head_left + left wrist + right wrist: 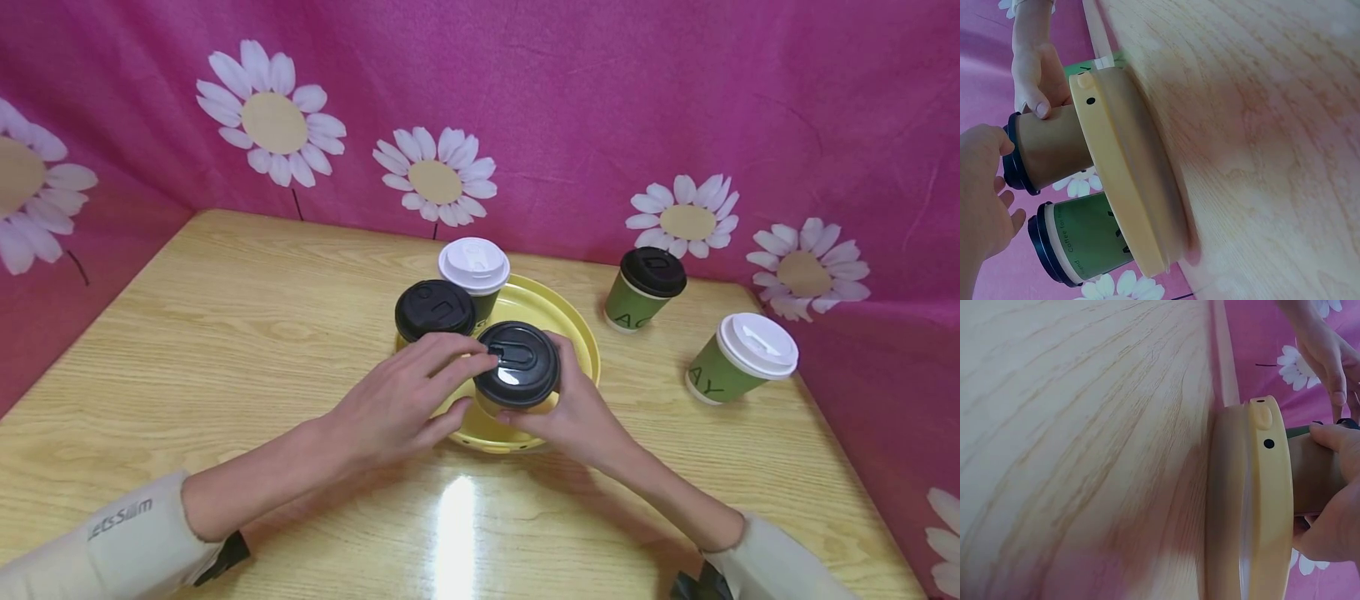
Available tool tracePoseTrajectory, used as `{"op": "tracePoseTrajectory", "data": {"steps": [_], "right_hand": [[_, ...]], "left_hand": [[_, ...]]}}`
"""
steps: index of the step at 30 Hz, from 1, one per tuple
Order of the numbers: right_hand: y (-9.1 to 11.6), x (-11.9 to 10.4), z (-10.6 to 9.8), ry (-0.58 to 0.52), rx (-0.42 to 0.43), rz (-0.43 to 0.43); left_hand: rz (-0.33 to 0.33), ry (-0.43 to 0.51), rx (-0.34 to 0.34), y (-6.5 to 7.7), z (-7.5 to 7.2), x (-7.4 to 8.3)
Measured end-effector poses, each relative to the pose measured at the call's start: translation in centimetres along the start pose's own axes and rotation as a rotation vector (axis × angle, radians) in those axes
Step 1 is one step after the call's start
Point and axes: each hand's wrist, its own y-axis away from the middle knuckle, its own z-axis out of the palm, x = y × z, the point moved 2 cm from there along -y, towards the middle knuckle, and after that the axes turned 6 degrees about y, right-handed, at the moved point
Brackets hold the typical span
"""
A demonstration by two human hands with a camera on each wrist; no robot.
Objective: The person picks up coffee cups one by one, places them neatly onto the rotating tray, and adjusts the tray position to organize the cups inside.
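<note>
My right hand (585, 417) grips a brown paper coffee cup (1057, 147) with a glossy black lid (517, 364). The cup stands over the front of a round yellow tray (573, 333), its base close to the tray in the wrist views. My left hand (405, 396) reaches in from the left, fingertips at the lid's drinking tab, the other fingers loosely spread. Just behind that hand on the tray is a green coffee cup (1088, 234) with a black lid (435, 310). Behind it stands another green cup with a white lid (474, 264).
To the right of the tray, a green cup with a black lid (643, 289) and a green cup with a white lid (738, 358) stand on the wooden table (262, 317). A pink cloth (555, 125) printed with daisies surrounds the table's back and sides.
</note>
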Motion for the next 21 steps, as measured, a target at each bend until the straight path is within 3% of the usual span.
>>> {"op": "tracePoseTrajectory", "data": {"steps": [21], "right_hand": [[-0.4,-0.2,1.2,0.047,-0.058,-0.028]], "left_hand": [[0.089,0.002,0.02,0.0,0.1,-0.2]]}}
